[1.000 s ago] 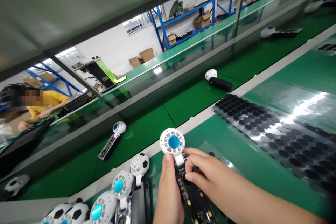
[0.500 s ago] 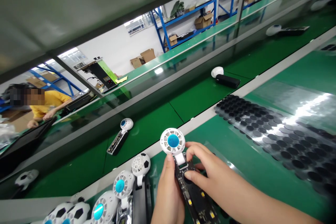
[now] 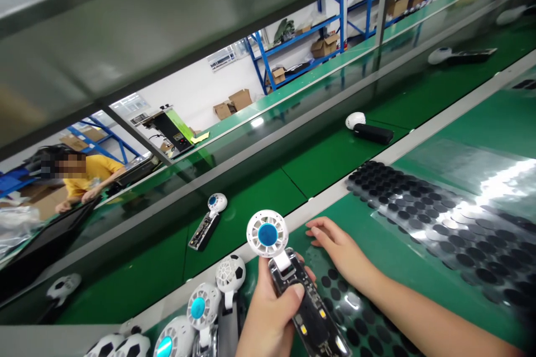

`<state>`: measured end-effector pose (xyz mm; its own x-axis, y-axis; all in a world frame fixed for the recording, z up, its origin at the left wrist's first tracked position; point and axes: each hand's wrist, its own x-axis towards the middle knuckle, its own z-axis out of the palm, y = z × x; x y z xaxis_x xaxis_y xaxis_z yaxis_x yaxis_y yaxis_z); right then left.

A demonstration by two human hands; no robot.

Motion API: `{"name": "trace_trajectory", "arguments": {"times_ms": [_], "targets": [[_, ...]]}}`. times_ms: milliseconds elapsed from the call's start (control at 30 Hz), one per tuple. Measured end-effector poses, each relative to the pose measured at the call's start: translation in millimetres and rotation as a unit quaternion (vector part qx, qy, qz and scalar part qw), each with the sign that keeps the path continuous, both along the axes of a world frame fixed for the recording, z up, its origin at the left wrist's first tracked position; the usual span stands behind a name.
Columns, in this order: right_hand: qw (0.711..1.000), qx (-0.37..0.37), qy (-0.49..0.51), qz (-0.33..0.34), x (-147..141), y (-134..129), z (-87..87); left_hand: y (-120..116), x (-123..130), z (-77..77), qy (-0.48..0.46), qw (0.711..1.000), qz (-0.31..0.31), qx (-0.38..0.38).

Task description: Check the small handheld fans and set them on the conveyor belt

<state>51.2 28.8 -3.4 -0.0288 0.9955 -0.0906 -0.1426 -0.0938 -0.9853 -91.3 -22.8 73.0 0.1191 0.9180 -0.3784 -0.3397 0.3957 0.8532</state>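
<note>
My left hand (image 3: 272, 309) grips a handheld fan (image 3: 307, 304) with a white round head and a blue centre disc. Its thumb lies on the dark circuit board, where small yellow-white LEDs show. To the right, apart from the fan, my right hand (image 3: 335, 240) hovers with its fingers loosely extended and nothing visible in them. Beneath my right forearm lies a clear sheet (image 3: 352, 301) with black round stickers. Left of my hands stand several fans, among them a football-patterned head (image 3: 230, 272) and a blue-centred head (image 3: 203, 305).
A green conveyor belt (image 3: 259, 195) runs diagonally past, carrying a fan with exposed board (image 3: 205, 228) and a black-handled fan (image 3: 372, 133). More black sticker sheets (image 3: 444, 223) lie on the right of the bench. Across the line a person in a yellow shirt (image 3: 94, 175) works.
My right hand has left the fan's board and moved up and right. My left thumb has come onto the board, holding the fan alone. The view has shifted slightly.
</note>
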Motion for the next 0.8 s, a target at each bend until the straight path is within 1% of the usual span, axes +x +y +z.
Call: {"name": "trace_trajectory", "arguments": {"times_ms": [67,167,233,300,333,367,433,467,533,600,667,733,800], "targets": [[1.0,0.004,-0.001,0.001,0,1,-0.8,1,0,-4.6,-0.01,1.0,-0.004,0.013],[1.0,0.004,0.001,0.001,1,1,1.6,1,1,-12.5,-0.019,0.999,0.008,0.029],[1.0,0.003,0.0,0.001,2,2,2.7,2,4,-18.5,-0.017,1.0,0.011,0.024],[1.0,0.005,-0.005,0.001,1,2,1.7,8,8,-25.0,-0.009,1.0,0.005,0.009],[1.0,0.006,-0.008,0.0,1,3,0.3,15,11,-28.1,0.008,1.0,-0.001,0.01],[1.0,0.007,-0.012,0.0,1,3,-1.7,26,14,-30.7,0.037,0.999,-0.008,0.021],[1.0,0.011,-0.023,0.0,0,5,-7.1,59,17,-32.3,0.112,0.991,-0.018,0.064],[0.999,0.014,-0.03,0.0,0,6,-10.0,79,17,-30.7,0.157,0.983,-0.018,0.092],[0.998,0.022,-0.051,0.0,-1,8,-14.7,125,9,-22.2,0.22,0.968,-0.011,0.124],[0.996,0.029,-0.085,0.001,-1,8,-15.7,167,-11,-9.5,0.317,0.939,0.034,0.132],[0.989,0.04,-0.14,0.008,-1,6,-11.1,195,-41,2.0,0.435,0.89,0.083,0.106],[0.975,0.066,-0.211,0.029,0,1,-1.6,205,-74,8.2,0.538,0.834,0.105,0.059],[0.951,0.093,-0.288,0.063,3,-5,9.5,202,-105,8.6,0.621,0.78,0.079,0.018]]}}
